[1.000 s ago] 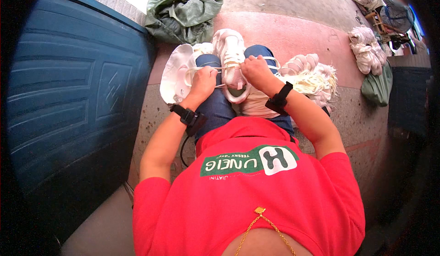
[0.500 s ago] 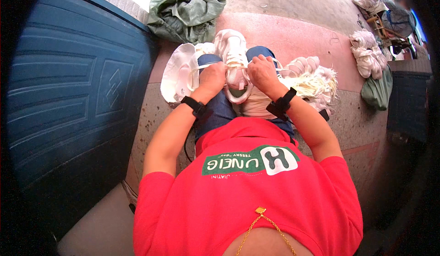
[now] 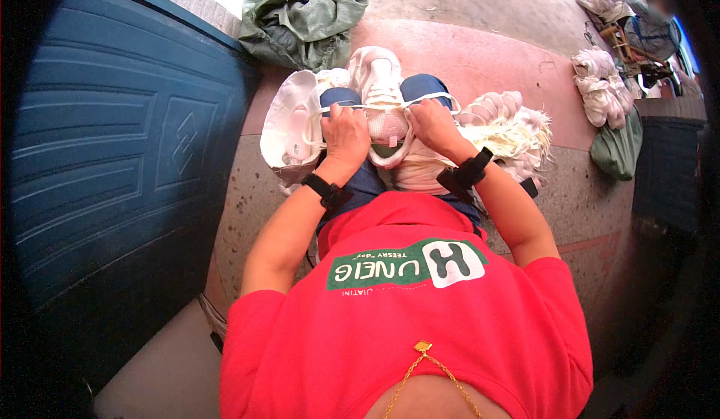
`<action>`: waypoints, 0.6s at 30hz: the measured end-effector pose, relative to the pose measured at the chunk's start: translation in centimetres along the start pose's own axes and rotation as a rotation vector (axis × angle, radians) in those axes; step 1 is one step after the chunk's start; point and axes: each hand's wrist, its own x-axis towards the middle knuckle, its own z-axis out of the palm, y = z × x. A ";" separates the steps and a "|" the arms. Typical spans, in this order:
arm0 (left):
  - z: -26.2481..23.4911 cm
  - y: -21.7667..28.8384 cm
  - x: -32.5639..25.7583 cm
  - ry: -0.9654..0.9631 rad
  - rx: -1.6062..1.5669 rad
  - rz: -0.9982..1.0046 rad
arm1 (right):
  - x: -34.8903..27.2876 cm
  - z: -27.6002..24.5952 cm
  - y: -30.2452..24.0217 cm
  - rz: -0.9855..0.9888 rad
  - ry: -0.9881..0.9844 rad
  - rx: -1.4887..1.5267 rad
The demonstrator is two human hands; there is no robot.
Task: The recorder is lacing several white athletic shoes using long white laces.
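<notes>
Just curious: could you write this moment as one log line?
left hand: pulling lace | right hand: pulling lace | shoe: white, on lap | more shoes: at left

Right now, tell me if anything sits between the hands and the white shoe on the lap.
Nothing visible does. The left hand and the right hand are both already on the white shoe, each gripping an end of its white lace, pulled out sideways.

left hand (image 3: 346,132) and right hand (image 3: 430,124) closed in fists, side by side, forearms stretched forward
</notes>
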 end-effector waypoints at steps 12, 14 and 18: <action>-1.3 -1.5 2.8 0.213 -0.278 0.139 | 0.5 0.5 -0.3 -0.249 0.146 0.010; -0.8 -2.0 2.9 0.028 -0.203 0.181 | 0.8 0.6 -1.1 -0.255 0.124 -0.179; -0.7 -2.5 3.5 -0.135 -0.138 0.228 | 1.3 -0.2 -1.9 -0.291 0.078 -0.438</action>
